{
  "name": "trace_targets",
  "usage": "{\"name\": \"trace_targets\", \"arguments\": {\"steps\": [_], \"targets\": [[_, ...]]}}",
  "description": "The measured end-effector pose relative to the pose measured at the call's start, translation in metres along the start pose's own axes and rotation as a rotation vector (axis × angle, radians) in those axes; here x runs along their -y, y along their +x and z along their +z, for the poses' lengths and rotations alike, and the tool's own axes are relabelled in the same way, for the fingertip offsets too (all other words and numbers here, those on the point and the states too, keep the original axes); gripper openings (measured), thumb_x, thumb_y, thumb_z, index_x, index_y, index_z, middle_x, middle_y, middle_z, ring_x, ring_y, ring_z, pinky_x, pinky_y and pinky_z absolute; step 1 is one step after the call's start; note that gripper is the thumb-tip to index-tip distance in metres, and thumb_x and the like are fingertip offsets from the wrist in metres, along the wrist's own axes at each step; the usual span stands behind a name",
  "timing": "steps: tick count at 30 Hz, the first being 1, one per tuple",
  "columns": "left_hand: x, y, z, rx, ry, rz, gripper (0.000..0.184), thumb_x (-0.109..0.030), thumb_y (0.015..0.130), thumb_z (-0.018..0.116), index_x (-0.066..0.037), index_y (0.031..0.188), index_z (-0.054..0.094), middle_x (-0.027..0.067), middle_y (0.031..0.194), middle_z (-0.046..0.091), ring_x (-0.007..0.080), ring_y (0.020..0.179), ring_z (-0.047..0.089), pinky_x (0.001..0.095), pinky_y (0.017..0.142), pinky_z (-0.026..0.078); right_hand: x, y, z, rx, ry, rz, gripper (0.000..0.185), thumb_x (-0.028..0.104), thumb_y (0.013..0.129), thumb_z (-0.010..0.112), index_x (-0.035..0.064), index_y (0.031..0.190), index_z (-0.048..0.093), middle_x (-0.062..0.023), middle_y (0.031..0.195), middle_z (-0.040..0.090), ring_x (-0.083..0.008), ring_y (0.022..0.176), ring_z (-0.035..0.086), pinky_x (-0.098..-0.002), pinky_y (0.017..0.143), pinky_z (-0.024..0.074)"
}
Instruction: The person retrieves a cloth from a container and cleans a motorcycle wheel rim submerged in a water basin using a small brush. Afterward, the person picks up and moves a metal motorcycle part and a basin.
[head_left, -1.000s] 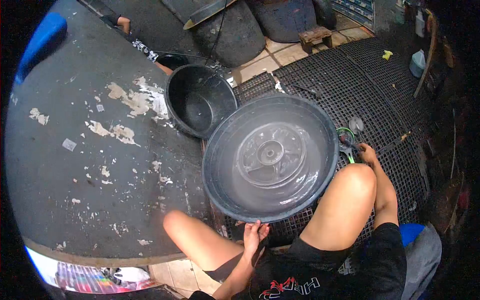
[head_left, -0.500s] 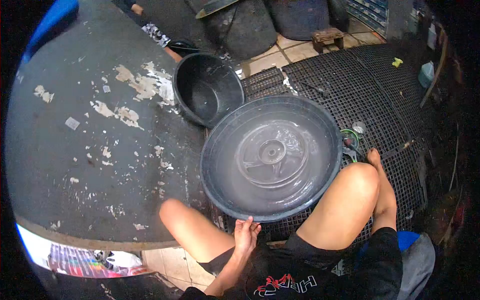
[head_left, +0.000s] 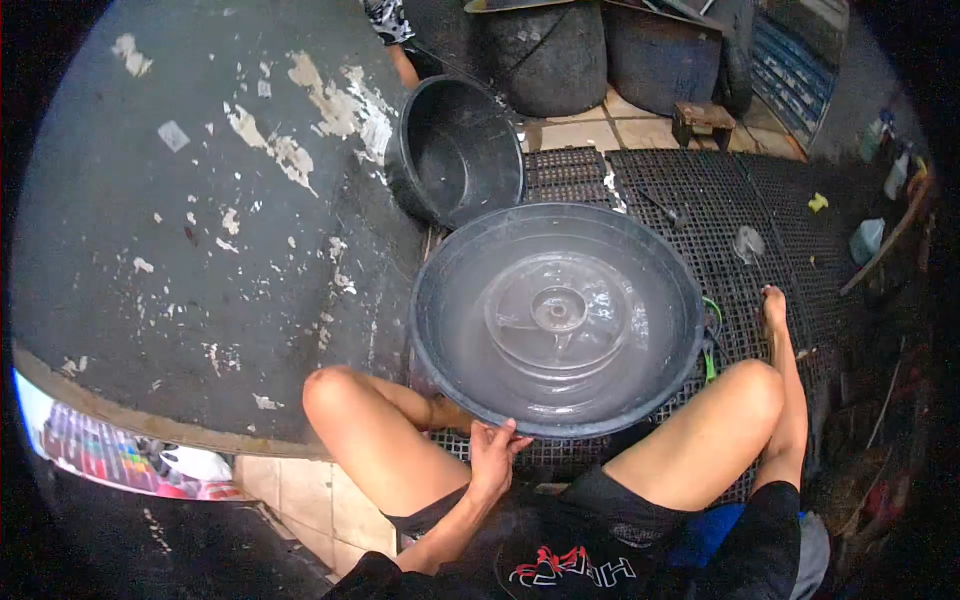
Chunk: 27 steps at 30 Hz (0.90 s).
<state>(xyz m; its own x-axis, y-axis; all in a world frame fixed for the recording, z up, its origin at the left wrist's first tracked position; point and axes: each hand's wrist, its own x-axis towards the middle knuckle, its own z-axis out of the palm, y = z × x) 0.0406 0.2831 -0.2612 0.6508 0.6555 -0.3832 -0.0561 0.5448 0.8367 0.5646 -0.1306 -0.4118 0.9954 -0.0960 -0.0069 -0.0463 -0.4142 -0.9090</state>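
Note:
A large round grey basin (head_left: 440, 390) holds cloudy water, with a clear ringed disc-like shape (head_left: 557, 310) at its middle. My left hand (head_left: 492, 455) grips the near rim, fingertips against the edge. On the right, beyond my knee, my right hand (head_left: 774, 308) is over the black grid mat (head_left: 690, 185); its fingers are too small to make out, and no object shows in it. Between the basin and that hand lies a green-edged item (head_left: 710, 365), partly hidden by the rim. A clear crumpled-looking piece (head_left: 748, 245) rests on the mat.
An empty-looking black tub (head_left: 455, 150) leans beside the basin at upper left. Another person's bare limb (head_left: 405, 68) reaches behind it. A peeling grey surface (head_left: 120, 270) fills the left. Dark bins (head_left: 555, 65) and a small wooden stool (head_left: 702, 122) stand at the back.
The view has swung, shifting the surroundings. My right hand has moved away from the green-edged items to the right. My left hand stays at the basin's near rim.

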Motion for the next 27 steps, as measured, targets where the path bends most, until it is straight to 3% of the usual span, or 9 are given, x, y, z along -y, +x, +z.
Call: {"name": "trace_targets", "arguments": {"steps": [3, 6, 7, 10, 12, 14, 16, 19, 27], "targets": [[-0.009, 0.009, -0.003, 0.046, -0.007, -0.003, 0.026, -0.006, 0.090, 0.055, -0.003, 0.104, 0.034, 0.0098, 0.100, 0.049, 0.0175, 0.082, 0.056, 0.0333, 0.068, 0.057, 0.150, -0.054, 0.002, 0.233, 0.059, 0.051, 0.022, 0.024, 0.094, 0.042, 0.0113, 0.078, 0.049, 0.0022, 0.062, 0.041, -0.0077, 0.055, 0.039, -0.0239, 0.051, 0.0337], [-0.006, 0.011, -0.009, 0.016, -0.087, -0.014, 0.027, -0.005, 0.089, 0.056, -0.005, 0.105, 0.034, 0.0104, 0.102, 0.051, 0.0182, 0.083, 0.057, 0.0335, 0.066, 0.057, 0.169, -0.004, 0.018, 0.294, -0.299, -0.404, 0.018, 0.019, 0.095, 0.042, 0.0074, 0.083, 0.050, 0.0033, 0.068, 0.043, -0.0092, 0.060, 0.043, -0.0232, 0.056, 0.0369], [-0.002, 0.011, -0.009, -0.009, -0.126, -0.010, 0.027, -0.004, 0.088, 0.055, -0.005, 0.104, 0.034, 0.0111, 0.102, 0.051, 0.0190, 0.083, 0.058, 0.0332, 0.064, 0.058, 0.196, -0.017, 0.031, 0.206, -0.449, -0.431, 0.017, 0.018, 0.094, 0.043, 0.0026, 0.091, 0.050, -0.0041, 0.075, 0.052, -0.0151, 0.069, 0.051, -0.0271, 0.064, 0.0415], [0.000, 0.012, -0.011, -0.044, -0.207, -0.045, 0.027, -0.005, 0.088, 0.056, -0.008, 0.104, 0.035, 0.0091, 0.101, 0.052, 0.0174, 0.081, 0.058, 0.0332, 0.066, 0.058, 0.249, -0.036, 0.083, 0.321, -0.755, -0.917, 0.020, 0.019, 0.093, 0.045, -0.0001, 0.096, 0.050, -0.0150, 0.074, 0.056, -0.0263, 0.069, 0.058, -0.0352, 0.062, 0.0447], [-0.011, 0.008, -0.008, -0.039, -0.215, -0.075, 0.026, -0.006, 0.089, 0.056, -0.009, 0.105, 0.036, 0.0072, 0.102, 0.053, 0.0148, 0.083, 0.058, 0.0320, 0.070, 0.056, 0.297, -0.083, 0.134, 0.488, -0.848, -0.587, 0.022, 0.013, 0.088, 0.047, -0.0023, 0.104, 0.049, -0.0284, 0.092, 0.060, -0.0450, 0.092, 0.057, -0.0500, 0.077, 0.0466], [-0.010, 0.012, -0.009, -0.023, -0.224, -0.068, 0.028, -0.007, 0.089, 0.057, -0.008, 0.105, 0.036, 0.0073, 0.100, 0.053, 0.0158, 0.083, 0.059, 0.0328, 0.071, 0.056, 0.279, -0.077, 0.191, 0.568, -1.179, -0.771, 0.021, 0.010, 0.087, 0.043, -0.0006, 0.105, 0.047, -0.0280, 0.088, 0.061, -0.0445, 0.085, 0.060, -0.0526, 0.072, 0.0477], [-0.015, 0.014, -0.008, -0.032, -0.210, -0.051, 0.029, -0.008, 0.088, 0.059, -0.008, 0.104, 0.034, 0.0091, 0.100, 0.052, 0.0192, 0.085, 0.060, 0.0348, 0.070, 0.058, 0.245, -0.074, 0.248, 0.605, -1.192, -0.981, 0.018, 0.010, 0.087, 0.042, 0.0018, 0.102, 0.046, -0.0254, 0.076, 0.061, -0.0408, 0.068, 0.061, -0.0525, 0.059, 0.0469], [-0.019, 0.017, -0.007, -0.013, -0.199, -0.019, 0.030, -0.007, 0.088, 0.058, -0.007, 0.107, 0.035, 0.0097, 0.101, 0.052, 0.0190, 0.087, 0.060, 0.0343, 0.069, 0.058, 0.236, -0.106, 0.315, 0.666, -1.209, -1.020, 0.019, 0.015, 0.085, 0.045, 0.0047, 0.101, 0.049, -0.0231, 0.072, 0.062, -0.0405, 0.066, 0.062, -0.0520, 0.059, 0.0484], [-0.036, 0.022, 0.001, -0.074, -0.222, -0.027, 0.027, -0.006, 0.087, 0.057, -0.006, 0.107, 0.039, 0.0088, 0.099, 0.056, 0.0179, 0.082, 0.062, 0.0337, 0.068, 0.058, 0.237, -0.117, 0.345, 0.799, -1.235, -1.227, 0.022, 0.018, 0.082, 0.049, 0.0101, 0.100, 0.060, -0.0189, 0.066, 0.063, -0.0343, 0.060, 0.063, -0.0465, 0.053, 0.0498]]}}
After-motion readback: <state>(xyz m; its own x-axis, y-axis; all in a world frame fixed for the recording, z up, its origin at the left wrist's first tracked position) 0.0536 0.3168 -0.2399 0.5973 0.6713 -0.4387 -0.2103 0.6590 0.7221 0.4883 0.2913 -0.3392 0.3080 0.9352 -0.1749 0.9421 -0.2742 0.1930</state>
